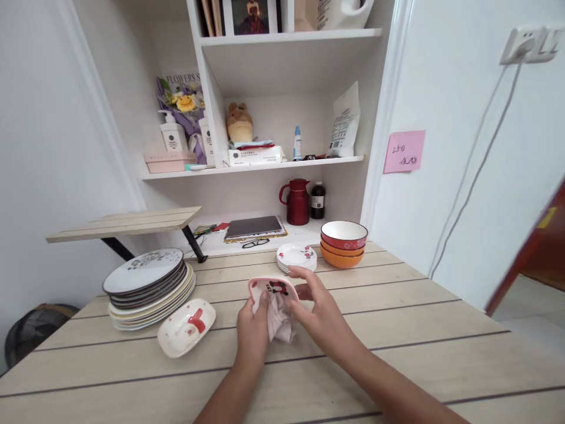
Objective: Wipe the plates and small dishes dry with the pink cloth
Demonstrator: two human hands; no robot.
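Note:
A small pink-rimmed dish (pixel 261 284) with a dark and red cartoon print is tilted up above the table between my hands. My left hand (pixel 253 330) grips its left side, thumb on the inner face. A crumpled pale pink cloth (pixel 281 323) lies against the inside of the dish and hangs below it. My right hand (pixel 318 306) is at the right edge, its thumb pressing the cloth there and its index finger raised over the rim; its other fingers are partly hidden. Left of my hands, a similar cream dish (pixel 179 335) with a red-scarfed bear print rests on the tabletop.
Stacked large plates (pixel 145 272) stand at the left, by a small raised wooden stand (pixel 128 221). Behind my hands are small flowered plates (pixel 291 255) and stacked bowls (pixel 344 258). Farther back sit glasses (pixel 256 242), a laptop (pixel 253 226) and a red jug (pixel 298 203).

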